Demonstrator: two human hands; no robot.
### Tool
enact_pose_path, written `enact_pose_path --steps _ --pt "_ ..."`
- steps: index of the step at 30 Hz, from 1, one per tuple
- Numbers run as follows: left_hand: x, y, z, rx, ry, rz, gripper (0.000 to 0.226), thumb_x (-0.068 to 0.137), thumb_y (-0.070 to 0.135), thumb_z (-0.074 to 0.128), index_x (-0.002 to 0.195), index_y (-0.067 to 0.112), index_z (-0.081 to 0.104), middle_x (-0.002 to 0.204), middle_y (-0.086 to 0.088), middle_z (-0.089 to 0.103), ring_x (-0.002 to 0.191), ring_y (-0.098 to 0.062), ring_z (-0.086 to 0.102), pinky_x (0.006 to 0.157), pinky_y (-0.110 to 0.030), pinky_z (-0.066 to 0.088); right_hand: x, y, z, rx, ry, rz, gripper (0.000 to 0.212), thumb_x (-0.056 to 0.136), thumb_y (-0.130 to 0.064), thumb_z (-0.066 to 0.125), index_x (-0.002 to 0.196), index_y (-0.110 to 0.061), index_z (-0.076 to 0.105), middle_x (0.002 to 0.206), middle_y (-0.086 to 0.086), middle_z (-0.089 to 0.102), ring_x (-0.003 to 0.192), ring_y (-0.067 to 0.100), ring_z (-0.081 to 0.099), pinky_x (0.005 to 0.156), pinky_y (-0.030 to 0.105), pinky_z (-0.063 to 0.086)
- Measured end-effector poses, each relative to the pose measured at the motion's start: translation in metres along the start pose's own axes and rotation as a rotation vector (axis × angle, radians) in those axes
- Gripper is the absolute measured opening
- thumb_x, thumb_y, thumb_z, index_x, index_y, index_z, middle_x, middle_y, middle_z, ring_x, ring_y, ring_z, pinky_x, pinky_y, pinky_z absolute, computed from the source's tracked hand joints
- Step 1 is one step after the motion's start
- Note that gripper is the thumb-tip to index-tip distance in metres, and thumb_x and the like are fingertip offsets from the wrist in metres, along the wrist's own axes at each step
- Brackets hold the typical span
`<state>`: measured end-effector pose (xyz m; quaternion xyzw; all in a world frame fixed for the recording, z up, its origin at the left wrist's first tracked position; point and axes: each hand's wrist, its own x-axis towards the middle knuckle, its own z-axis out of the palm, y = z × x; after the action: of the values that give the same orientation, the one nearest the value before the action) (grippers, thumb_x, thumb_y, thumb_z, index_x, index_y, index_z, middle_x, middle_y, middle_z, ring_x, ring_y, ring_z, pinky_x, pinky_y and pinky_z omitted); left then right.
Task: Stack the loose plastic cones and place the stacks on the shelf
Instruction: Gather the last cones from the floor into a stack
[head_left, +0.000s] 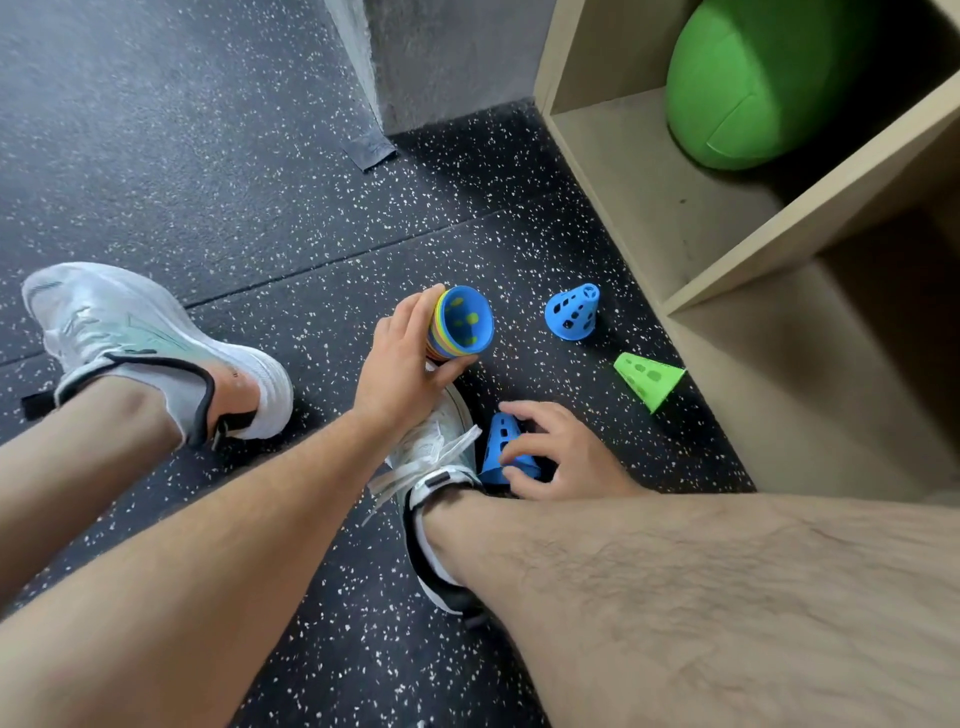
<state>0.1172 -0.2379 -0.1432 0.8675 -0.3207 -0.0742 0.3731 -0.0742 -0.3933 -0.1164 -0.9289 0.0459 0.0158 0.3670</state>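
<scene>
My left hand (402, 364) grips a stack of nested coloured cones (462, 322), tilted on its side with the blue inside facing right. Low on the floor, my right hand (558, 452) curls its fingers round a loose blue cone (501, 449) beside my right shoe. Another blue cone (574, 312) stands upright on the speckled floor further right. A green cone (647, 379) lies on its side close to the shelf (727, 270). The shelf is a beige wooden unit with open compartments at the right.
A large green ball (758, 88) fills the upper shelf compartment. My two white shoes (156, 343) and bare legs take up the lower and left floor. A grey wall corner (415, 62) stands behind, with dark tape at its foot.
</scene>
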Motion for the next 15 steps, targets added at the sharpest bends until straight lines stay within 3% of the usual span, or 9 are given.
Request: enact_pose_path --steps 3,5,10,12,15 --pt "0.0 0.0 0.0 0.006 0.002 0.008 0.083 0.085 0.054 0.072 0.153 0.025 0.036 0.149 0.003 0.045 0.125 -0.032 0.051 0.107 -0.036 0.037 -0.004 0.01 0.012 -0.1 -0.01 -0.093 0.03 0.08 -0.022 0.065 0.105 -0.014 0.077 0.131 0.003 0.064 0.11 0.025 0.06 0.097 0.036 0.048" --pt "0.001 0.0 0.0 0.009 -0.002 0.007 0.083 0.085 0.054 0.072 0.153 0.025 0.036 0.149 0.003 0.045 0.125 -0.031 0.051 0.108 -0.037 0.038 -0.003 0.014 0.013 -0.113 0.017 -0.063 0.036 0.08 -0.019 0.057 0.111 -0.01 0.073 0.128 0.003 0.066 0.109 0.025 0.06 0.098 0.036 0.048" --pt "0.001 0.002 -0.002 0.024 -0.021 -0.001 0.083 0.085 0.049 0.076 0.154 0.026 0.036 0.15 0.004 0.043 0.124 -0.031 0.049 0.106 -0.041 0.042 0.011 0.015 -0.005 -0.04 0.362 0.194 0.03 0.086 0.001 0.056 0.109 -0.011 0.072 0.106 0.004 0.063 0.094 0.014 0.058 0.088 0.032 0.048" --pt "0.001 0.003 -0.003 0.029 -0.036 -0.001 0.083 0.085 0.047 0.078 0.154 0.028 0.036 0.15 0.005 0.043 0.122 -0.03 0.048 0.104 -0.039 0.042 0.03 0.008 -0.025 0.067 0.487 0.335 0.025 0.092 -0.006 0.061 0.113 -0.015 0.071 0.102 0.001 0.064 0.087 0.009 0.056 0.083 0.032 0.05" --pt "0.002 0.006 -0.004 0.049 -0.058 0.023 0.082 0.085 0.046 0.079 0.153 0.027 0.038 0.151 0.006 0.044 0.121 -0.03 0.049 0.105 -0.041 0.043 0.06 -0.006 -0.056 0.208 0.548 0.407 0.017 0.097 -0.023 0.061 0.114 -0.026 0.065 0.092 0.0 0.068 0.082 0.017 0.062 0.075 0.034 0.053"
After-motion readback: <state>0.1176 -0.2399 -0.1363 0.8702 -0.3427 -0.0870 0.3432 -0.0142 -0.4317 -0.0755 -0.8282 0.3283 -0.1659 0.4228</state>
